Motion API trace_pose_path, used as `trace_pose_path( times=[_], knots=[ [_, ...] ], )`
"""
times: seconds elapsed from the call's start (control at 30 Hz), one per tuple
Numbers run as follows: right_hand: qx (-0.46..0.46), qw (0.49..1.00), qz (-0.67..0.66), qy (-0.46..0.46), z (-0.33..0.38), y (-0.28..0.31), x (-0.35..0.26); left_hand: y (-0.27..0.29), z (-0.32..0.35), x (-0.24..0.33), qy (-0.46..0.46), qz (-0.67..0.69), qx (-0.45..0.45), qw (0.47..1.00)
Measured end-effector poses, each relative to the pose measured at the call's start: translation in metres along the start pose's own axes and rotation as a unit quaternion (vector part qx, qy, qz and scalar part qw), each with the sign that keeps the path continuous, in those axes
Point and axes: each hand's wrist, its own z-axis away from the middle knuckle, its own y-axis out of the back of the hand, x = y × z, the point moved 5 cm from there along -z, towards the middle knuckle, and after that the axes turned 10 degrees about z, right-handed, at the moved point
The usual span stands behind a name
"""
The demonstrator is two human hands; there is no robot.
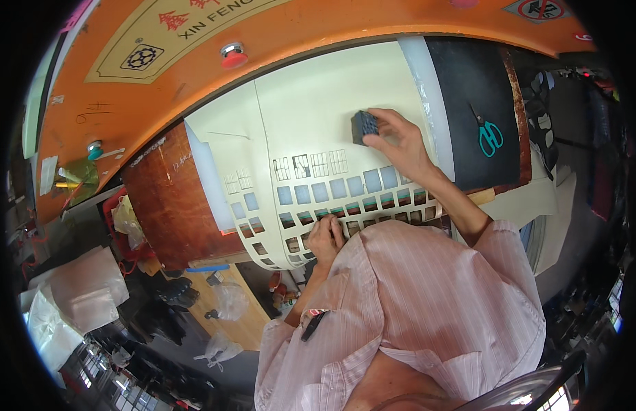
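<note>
Gripping a small dark square block [364, 126] between thumb and curled fingers, the person's right hand [399, 140] holds it against the upper part of a large cream-white sheet [311, 103] that lies on the press bed. The block sits at the hand's left side, its dark grid face showing, just above the rows of square holes cut into the sheet. The left hand [325, 238] is lower down, near the front edge of the sheet, its fingers bent and pressing on the perforated strip; it seems closed over the sheet's edge, though I cannot tell whether it pinches anything.

The cut squares run in curved rows across the lower half of the sheet, some showing pale blue beneath, some dark. To the right of the sheet lies a black rectangular mat [469, 103], and on it rests a pair of teal-handled scissors [489, 135], well apart from the right hand. Behind everything arches the orange metal housing of the machine [332, 27], with a red round push button [233, 55] on it. At the left of the sheet stands a reddish-brown wooden board [170, 205]. The person wears a pale pink striped shirt [427, 294].
</note>
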Motion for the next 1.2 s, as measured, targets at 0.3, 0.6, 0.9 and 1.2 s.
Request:
trace_pose_path(
  times=[0.3, 0.6, 0.9, 1.2],
  knots=[
    [-0.080, 0.941, 0.241, 0.222, 0.030, -0.026, -0.001, 0.003, -0.003, 0.005, -0.034, -0.006, 0.016, 0.999],
    [0.045, 0.943, 0.227, 0.239, 0.040, -0.004, -0.022, 0.000, -0.010, 0.005, -0.050, -0.014, 0.054, 0.997],
    [0.386, 0.903, 0.020, 0.187, 0.090, 0.125, -0.061, 0.008, -0.024, 0.024, -0.136, -0.034, 0.078, 0.987],
    [0.445, 0.838, 0.148, 0.281, 0.181, 0.171, -0.118, 0.013, -0.020, 0.046, -0.171, -0.012, 0.076, 0.982]
  ],
)
